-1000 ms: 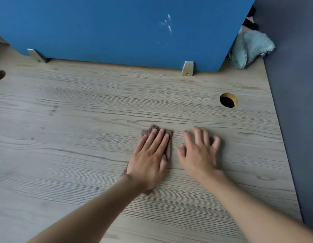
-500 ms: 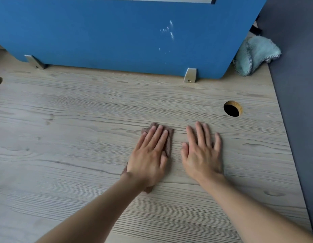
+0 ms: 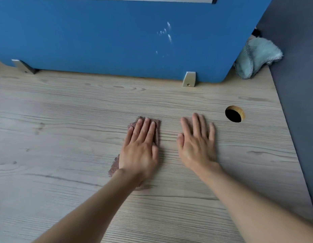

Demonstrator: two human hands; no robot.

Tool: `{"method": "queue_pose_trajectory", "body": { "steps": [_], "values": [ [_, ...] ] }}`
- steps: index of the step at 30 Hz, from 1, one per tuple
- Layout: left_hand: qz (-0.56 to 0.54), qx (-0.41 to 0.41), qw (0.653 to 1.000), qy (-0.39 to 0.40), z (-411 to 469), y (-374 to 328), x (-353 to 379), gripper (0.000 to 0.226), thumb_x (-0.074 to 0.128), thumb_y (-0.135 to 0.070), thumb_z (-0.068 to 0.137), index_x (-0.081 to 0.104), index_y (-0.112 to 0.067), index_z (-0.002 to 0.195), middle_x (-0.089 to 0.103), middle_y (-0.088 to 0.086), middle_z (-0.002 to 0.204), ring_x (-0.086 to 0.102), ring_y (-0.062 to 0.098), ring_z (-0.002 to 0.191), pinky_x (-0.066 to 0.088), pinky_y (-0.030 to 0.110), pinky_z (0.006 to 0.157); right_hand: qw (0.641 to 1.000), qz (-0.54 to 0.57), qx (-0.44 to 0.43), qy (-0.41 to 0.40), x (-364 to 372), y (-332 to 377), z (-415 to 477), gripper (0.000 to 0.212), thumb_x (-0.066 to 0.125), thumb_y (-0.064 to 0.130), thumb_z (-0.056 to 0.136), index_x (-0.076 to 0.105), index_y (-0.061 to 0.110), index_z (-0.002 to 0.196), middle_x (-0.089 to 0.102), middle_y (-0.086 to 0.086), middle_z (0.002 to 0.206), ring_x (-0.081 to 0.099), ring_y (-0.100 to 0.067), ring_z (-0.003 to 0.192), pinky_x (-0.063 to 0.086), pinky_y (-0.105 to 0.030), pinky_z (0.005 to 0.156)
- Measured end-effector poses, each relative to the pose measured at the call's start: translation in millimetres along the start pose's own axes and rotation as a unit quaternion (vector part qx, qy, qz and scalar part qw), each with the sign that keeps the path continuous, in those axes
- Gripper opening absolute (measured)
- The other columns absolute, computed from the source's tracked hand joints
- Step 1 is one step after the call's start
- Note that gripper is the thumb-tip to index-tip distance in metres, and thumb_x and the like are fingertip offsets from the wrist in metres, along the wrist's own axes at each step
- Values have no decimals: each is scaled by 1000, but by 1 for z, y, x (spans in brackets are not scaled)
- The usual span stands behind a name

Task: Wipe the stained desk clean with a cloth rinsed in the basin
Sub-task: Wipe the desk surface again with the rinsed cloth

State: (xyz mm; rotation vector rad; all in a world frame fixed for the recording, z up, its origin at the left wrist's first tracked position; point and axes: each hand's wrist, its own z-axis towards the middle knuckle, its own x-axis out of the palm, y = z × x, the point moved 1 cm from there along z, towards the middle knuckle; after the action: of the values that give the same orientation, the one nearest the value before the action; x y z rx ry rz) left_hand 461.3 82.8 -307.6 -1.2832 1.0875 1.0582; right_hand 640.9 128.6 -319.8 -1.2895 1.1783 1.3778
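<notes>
At frame centre, brown cloth (image 3: pixel 157 131) on wood-grain worktop (image 3: pixel 64 137), left hand (image 3: pixel 140 151) flat on it, fingers (image 3: pixel 143 128) straight, right hand (image 3: pixel 196 146) just beside, fingers spread on bare worktop, cable hole (image 3: pixel 234 114) at right, teal cloth (image 3: pixel 257 57) upper right.

Bare-handed and bare-armed above the desk (image 3: pixel 64 120). Alike in the left hand (image 3: pixel 140 151) and right hand (image 3: pixel 196 148): slender, long-fingered, smooth-backed with faint knuckle ridges. Uncovered too the left forearm (image 3: pixel 92 207) and right forearm (image 3: pixel 257 207), lean and smooth toward the desk's near edge.
</notes>
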Motion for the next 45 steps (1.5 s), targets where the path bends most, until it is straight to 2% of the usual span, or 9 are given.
{"method": "queue_pose_trajectory", "body": {
  "steps": [4,7,14,19,23,30,35,41,45],
  "values": [
    [-12,75,996,39,0,-33,5,73,20,-40,90,13,-22,160,4,-3,166,-7,16,154,2,41,124,1000,4,5,-3,-3,2,1,63,23,43,93,43,21,149,30,-16,160,22,-33,150,13,-59,119],
    [-28,118,992,27,5,-32,5,70,26,-37,91,22,-19,158,13,0,166,0,14,154,3,38,124,1000,9,0,-3,-2,-1,0,63,25,43,92,45,22,148,32,-15,160,24,-32,150,14,-58,119],
    [-27,-51,998,11,22,-40,4,75,13,-39,88,10,-17,160,1,3,166,-10,17,153,-3,40,124,1000,11,4,-19,-4,0,2,59,31,42,91,50,22,143,41,-15,154,31,-32,146,20,-58,116],
    [5,134,990,48,44,-8,-2,69,16,-41,93,11,-24,160,5,-3,167,-9,12,153,-1,37,125,999,28,15,-12,-13,-3,28,63,26,46,89,50,25,143,44,-13,150,37,-31,141,23,-51,113],
    [-4,34,999,35,64,-19,-1,74,6,-43,89,5,-22,160,-4,-2,166,-12,14,153,-3,39,125,1000,10,7,-27,1,-7,29,63,23,44,94,42,21,150,32,-16,160,23,-32,150,15,-57,120],
    [-20,131,989,58,78,-36,4,70,9,-41,93,8,-22,160,-1,-3,167,-14,11,152,-6,36,124,999,18,-4,-28,1,-10,27,60,21,40,99,41,20,152,28,-14,162,19,-29,152,17,-56,120],
    [-10,4,999,34,94,-17,-1,72,6,-41,90,4,-22,160,-5,-3,166,-14,13,152,-5,37,124,1000,17,1,-27,0,-10,28,59,25,41,98,40,21,152,29,-14,162,20,-29,152,16,-56,121],
    [-4,112,992,62,97,-29,0,74,5,-43,88,4,-27,160,-4,-5,167,-15,11,152,-7,36,124,999,16,-3,-27,-2,-8,27,60,26,40,97,43,20,151,29,-14,162,21,-29,152,18,-56,120],
    [-5,25,999,45,120,-13,-1,76,2,-44,87,4,-23,160,-5,-1,167,-14,13,152,-7,36,124,1000,10,0,-22,-1,-9,28,60,24,40,98,40,22,153,27,-13,162,19,-28,153,16,-56,121]
  ]
}}
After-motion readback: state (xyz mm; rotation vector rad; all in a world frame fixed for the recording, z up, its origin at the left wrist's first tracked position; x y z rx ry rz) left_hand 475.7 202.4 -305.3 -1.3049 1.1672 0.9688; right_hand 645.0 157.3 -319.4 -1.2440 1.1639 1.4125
